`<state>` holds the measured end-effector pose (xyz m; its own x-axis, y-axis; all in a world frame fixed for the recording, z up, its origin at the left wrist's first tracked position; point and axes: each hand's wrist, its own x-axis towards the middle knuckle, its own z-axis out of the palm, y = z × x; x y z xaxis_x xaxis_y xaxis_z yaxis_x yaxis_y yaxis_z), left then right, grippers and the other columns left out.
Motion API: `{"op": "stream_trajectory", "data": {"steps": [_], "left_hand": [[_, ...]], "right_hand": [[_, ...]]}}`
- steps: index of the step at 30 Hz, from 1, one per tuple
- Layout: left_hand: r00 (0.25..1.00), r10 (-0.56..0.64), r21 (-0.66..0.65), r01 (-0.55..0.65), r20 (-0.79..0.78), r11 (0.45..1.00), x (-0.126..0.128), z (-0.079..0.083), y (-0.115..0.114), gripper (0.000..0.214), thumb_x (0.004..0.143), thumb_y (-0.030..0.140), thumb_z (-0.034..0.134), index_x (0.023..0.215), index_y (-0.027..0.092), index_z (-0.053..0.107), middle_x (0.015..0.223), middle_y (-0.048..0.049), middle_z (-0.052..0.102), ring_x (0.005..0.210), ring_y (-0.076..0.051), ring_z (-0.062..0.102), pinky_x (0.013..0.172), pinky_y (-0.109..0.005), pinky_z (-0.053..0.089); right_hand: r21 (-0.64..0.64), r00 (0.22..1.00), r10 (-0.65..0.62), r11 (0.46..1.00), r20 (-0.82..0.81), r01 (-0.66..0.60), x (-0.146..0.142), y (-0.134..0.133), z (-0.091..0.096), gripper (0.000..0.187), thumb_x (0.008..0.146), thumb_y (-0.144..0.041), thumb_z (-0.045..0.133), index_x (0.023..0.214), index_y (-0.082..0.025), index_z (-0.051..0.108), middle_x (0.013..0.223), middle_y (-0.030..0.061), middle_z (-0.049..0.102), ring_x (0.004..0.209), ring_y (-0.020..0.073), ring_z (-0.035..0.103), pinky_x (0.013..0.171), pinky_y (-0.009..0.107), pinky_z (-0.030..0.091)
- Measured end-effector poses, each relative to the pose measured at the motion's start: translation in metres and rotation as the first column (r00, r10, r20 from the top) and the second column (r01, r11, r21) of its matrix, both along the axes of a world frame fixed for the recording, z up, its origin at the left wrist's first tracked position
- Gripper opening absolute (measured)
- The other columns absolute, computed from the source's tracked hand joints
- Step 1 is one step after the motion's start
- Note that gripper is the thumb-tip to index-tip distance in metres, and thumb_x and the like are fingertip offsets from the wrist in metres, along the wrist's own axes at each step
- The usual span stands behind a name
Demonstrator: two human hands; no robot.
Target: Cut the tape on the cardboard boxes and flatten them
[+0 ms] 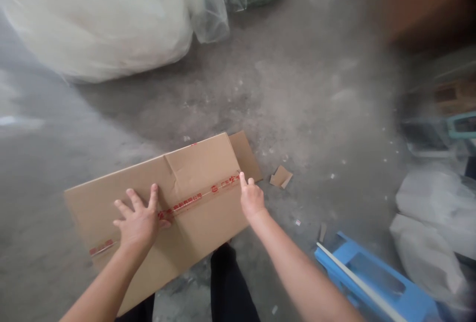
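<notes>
A brown cardboard box, looking folded flat, lies slanted in front of my legs. Clear packing tape with red printing runs along its length. My left hand presses on the cardboard with its fingers spread, the thumb by the tape. At the box's right edge, where the tape ends, is my right hand. Its index finger points forward along the edge and the other fingers are curled in. Whatever they may hold is hidden. Another piece of cardboard sticks out from behind the box's right end.
A torn cardboard scrap lies on the littered grey floor. To the lower right stands a blue plastic stool with a pale strip across it. White sacks are at the right. A large whitish bag fills the upper left.
</notes>
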<state>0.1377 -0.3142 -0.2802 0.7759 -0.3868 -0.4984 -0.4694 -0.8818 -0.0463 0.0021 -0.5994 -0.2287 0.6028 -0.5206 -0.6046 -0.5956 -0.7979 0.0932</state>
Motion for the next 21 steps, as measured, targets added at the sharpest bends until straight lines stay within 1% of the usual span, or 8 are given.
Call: {"op": "stream_trajectory", "data": {"steps": [6,11,14,16,18,19,20,21], "left_hand": [[0.999,0.034,-0.064,-0.035,-0.009,0.997,0.001,-0.001,-0.002,0.101,0.082,0.048,0.066,0.154,0.030,-0.003,0.158,-0.0309,-0.011,0.137,-0.065,0.002,0.086,-0.079,0.037],[0.997,0.068,-0.075,-0.071,-0.042,0.995,-0.001,-0.004,-0.004,0.106,0.078,0.042,0.071,0.154,0.030,-0.001,0.158,-0.0295,-0.016,0.138,-0.064,-0.003,0.088,-0.080,0.033],[0.994,0.077,-0.056,-0.081,-0.074,0.995,-0.001,0.007,-0.012,0.106,0.077,0.043,0.073,0.155,0.027,0.003,0.157,-0.0327,-0.011,0.136,-0.066,-0.001,0.087,-0.080,0.034],[0.990,0.059,-0.038,-0.064,-0.125,0.997,0.007,0.021,-0.015,0.104,0.075,0.042,0.074,0.155,0.021,0.011,0.155,-0.0378,-0.004,0.133,-0.070,0.007,0.084,-0.076,0.040],[0.980,-0.002,-0.048,-0.007,-0.198,0.999,0.028,0.035,-0.013,0.085,0.081,0.036,0.068,0.153,0.018,0.026,0.152,-0.0389,0.015,0.131,-0.065,0.028,0.081,-0.064,0.049],[0.971,-0.052,-0.074,0.035,-0.232,0.997,0.043,0.041,-0.007,0.071,0.087,0.032,0.060,0.151,0.020,0.032,0.150,-0.0352,0.027,0.129,-0.057,0.039,0.083,-0.056,0.052],[0.960,-0.109,-0.109,0.083,-0.257,0.991,0.061,0.046,0.000,0.060,0.091,0.026,0.051,0.149,0.023,0.037,0.149,-0.0291,0.036,0.129,-0.047,0.046,0.088,-0.050,0.052],[0.947,-0.165,-0.141,0.130,-0.275,0.981,0.081,0.050,0.011,0.056,0.093,0.020,0.043,0.148,0.027,0.039,0.150,-0.0224,0.040,0.132,-0.039,0.046,0.095,-0.047,0.049]], "right_hand": [[0.008,0.999,-0.010,1.000,-0.043,0.011,-0.027,0.012,0.003,0.061,0.092,0.000,0.030,0.151,-0.017,0.028,0.105,0.0158,0.060,0.084,0.0210,0.068,0.072,0.031,0.054],[-0.001,0.991,-0.086,0.996,-0.104,0.086,-0.051,0.015,0.005,0.061,0.091,-0.001,0.033,0.150,-0.018,0.031,0.105,0.0170,0.062,0.085,0.0210,0.068,0.075,0.032,0.054],[0.007,0.984,-0.142,0.990,-0.110,0.144,-0.059,0.010,0.015,0.059,0.092,-0.004,0.031,0.148,-0.021,0.036,0.103,0.0160,0.064,0.085,0.0227,0.069,0.075,0.034,0.054],[0.042,0.979,-0.178,0.982,-0.096,0.182,-0.061,0.018,0.028,0.053,0.096,-0.010,0.029,0.146,-0.022,0.041,0.102,0.0159,0.066,0.088,0.0246,0.069,0.078,0.035,0.054],[0.119,0.976,-0.200,0.971,-0.080,0.209,-0.059,0.050,0.041,0.051,0.096,-0.013,0.031,0.145,-0.019,0.044,0.107,0.0168,0.066,0.097,0.0249,0.068,0.085,0.034,0.054],[0.178,0.977,-0.200,0.961,-0.073,0.210,-0.056,0.075,0.046,0.052,0.095,-0.011,0.033,0.145,-0.018,0.044,0.110,0.0166,0.067,0.101,0.0237,0.067,0.088,0.031,0.053],[0.248,0.979,-0.191,0.948,-0.067,0.202,-0.050,0.106,0.049,0.053,0.092,-0.008,0.037,0.144,-0.017,0.045,0.111,0.0156,0.067,0.104,0.0219,0.066,0.091,0.028,0.052],[0.324,0.983,-0.173,0.928,-0.058,0.182,-0.042,0.141,0.051,0.056,0.089,-0.005,0.040,0.143,-0.017,0.047,0.112,0.0138,0.068,0.104,0.0199,0.066,0.091,0.025,0.051]]}}
